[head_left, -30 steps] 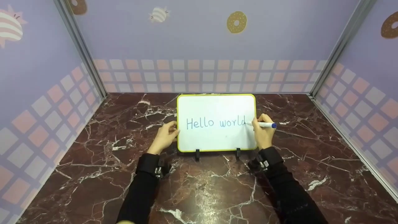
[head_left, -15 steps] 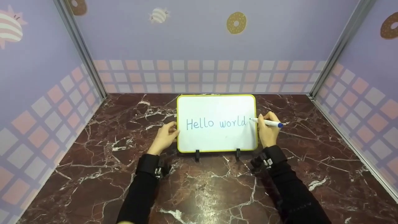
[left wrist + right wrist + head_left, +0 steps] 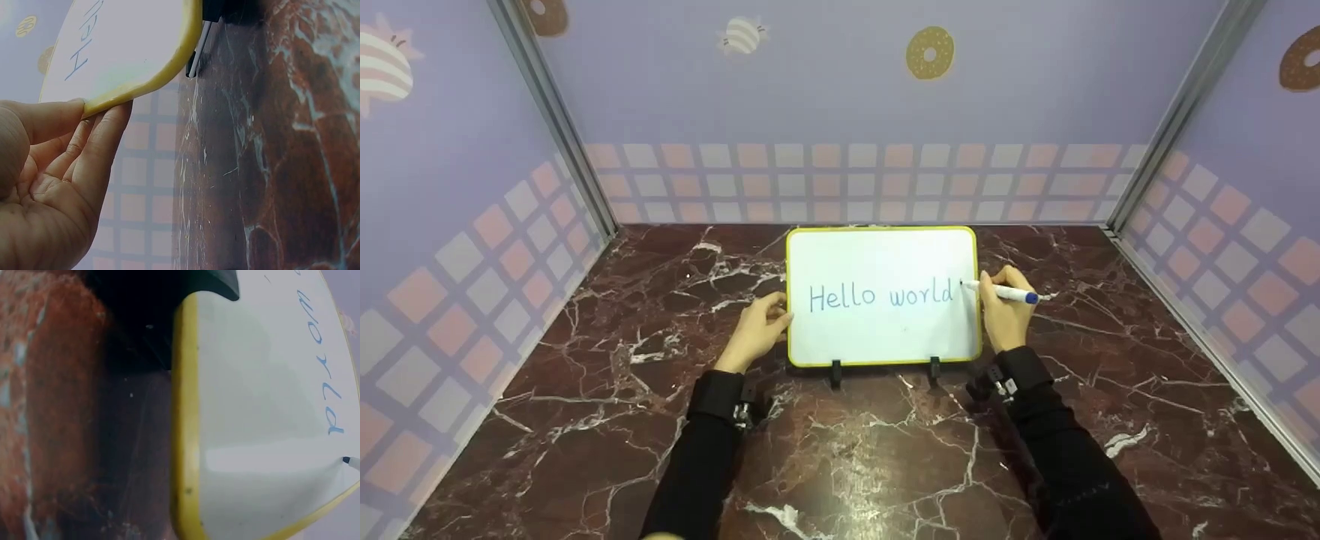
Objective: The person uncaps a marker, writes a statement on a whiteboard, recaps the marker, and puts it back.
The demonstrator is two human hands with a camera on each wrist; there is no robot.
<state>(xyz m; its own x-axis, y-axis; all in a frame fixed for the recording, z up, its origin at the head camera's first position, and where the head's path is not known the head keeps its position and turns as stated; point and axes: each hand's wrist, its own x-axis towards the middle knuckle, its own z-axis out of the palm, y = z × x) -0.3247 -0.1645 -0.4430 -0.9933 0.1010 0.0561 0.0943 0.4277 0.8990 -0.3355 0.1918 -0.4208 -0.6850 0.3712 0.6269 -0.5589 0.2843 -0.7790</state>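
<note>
A small whiteboard [image 3: 877, 259] with a yellow frame leans upright on a stand with black feet [image 3: 836, 373]. Blue handwriting [image 3: 844, 298] across its middle reads "Hello world". My left hand [image 3: 757, 330] pinches the board's left edge; in the left wrist view the thumb [image 3: 56, 118] lies on the front side and the fingers reach behind. Beyond the right edge, my right hand [image 3: 1006, 315] grips a white marker [image 3: 1012, 293] with a blue end. The marker's dark tip [image 3: 346, 460] is at the board's surface just right of the "d"; whether it touches, I cannot tell.
Dark red marbled tabletop [image 3: 855, 465] lies under everything. A lilac back wall [image 3: 825, 97] with checks and printed sweets rises close behind the board, and side walls [image 3: 457, 225] enclose both sides.
My right hand has shifted right with the marker, taking its tip off the "d", then slightly up to a spot beside that letter. The left hand and board stay in place.
</note>
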